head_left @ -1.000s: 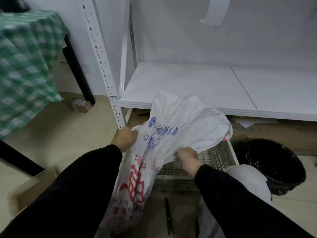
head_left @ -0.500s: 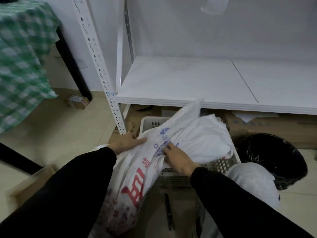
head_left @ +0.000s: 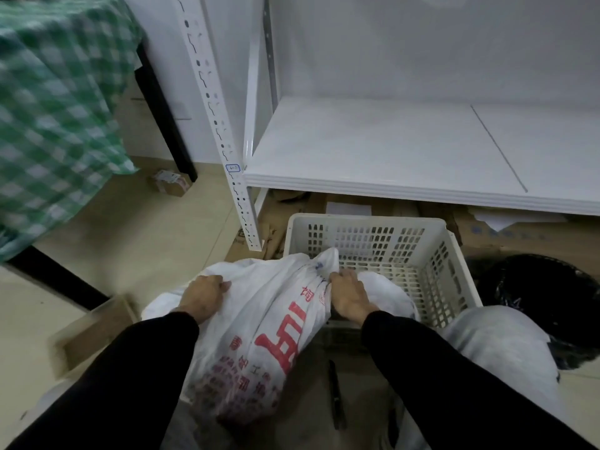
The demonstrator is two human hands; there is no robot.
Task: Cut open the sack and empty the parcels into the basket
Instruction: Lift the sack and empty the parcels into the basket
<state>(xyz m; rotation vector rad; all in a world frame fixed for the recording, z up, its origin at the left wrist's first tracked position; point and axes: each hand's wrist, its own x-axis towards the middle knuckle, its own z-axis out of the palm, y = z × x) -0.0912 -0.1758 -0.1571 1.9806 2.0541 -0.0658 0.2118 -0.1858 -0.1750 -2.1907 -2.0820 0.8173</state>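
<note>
A white woven sack [head_left: 269, 323] with red and blue print lies crumpled between my arms, its far end draped over the near rim of the white slotted plastic basket [head_left: 431, 248]. My left hand [head_left: 204, 295] grips the sack's left side. My right hand [head_left: 349, 295] grips its bunched cloth at the basket's near edge. A white bundle [head_left: 386, 290] shows inside the basket just right of my right hand. No parcel can be clearly told apart. A dark knife-like tool [head_left: 336, 394] lies on the floor below the basket.
A white metal shelf [head_left: 389, 151] stands behind the basket, with flattened cardboard under it. A black-lined bin [head_left: 548, 293] sits at the right. A green checked cloth [head_left: 55, 102] covers a table on the left. A cardboard box [head_left: 94, 332] lies near my left arm; a small parcel [head_left: 170, 183] lies on the floor.
The sack was raised and spread over the basket; now it has been pulled down and back toward me, uncovering the basket. Both hands have dropped lower, still gripping it.
</note>
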